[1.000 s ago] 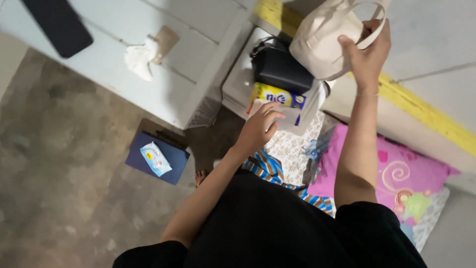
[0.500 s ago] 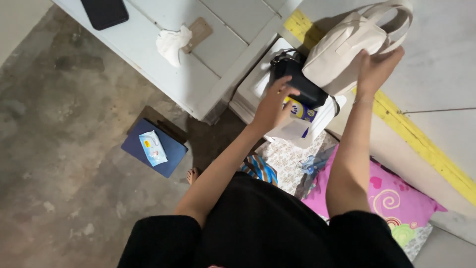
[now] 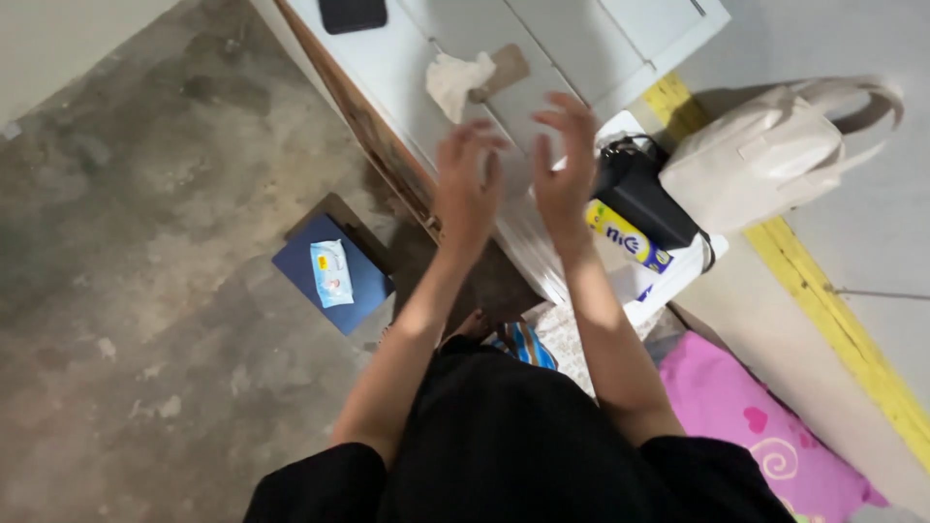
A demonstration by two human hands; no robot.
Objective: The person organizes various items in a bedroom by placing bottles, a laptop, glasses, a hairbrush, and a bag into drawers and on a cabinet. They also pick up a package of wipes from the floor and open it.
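Crumpled white tissue (image 3: pixel 457 80) lies just beyond the fingertips on the white panelled cabinet top (image 3: pixel 407 68). Left hand (image 3: pixel 468 186) and right hand (image 3: pixel 567 160) are raised, fingers spread, nothing held — a careless sweep could knock the black pouch (image 3: pixel 641 196) beside the right hand.

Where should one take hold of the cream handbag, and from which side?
Grip the cream handbag by its looped handle, which arches clear of the bag body at the far right end. Probably come from above and the right, since the black pouch crowds its left side. Both hands are empty.
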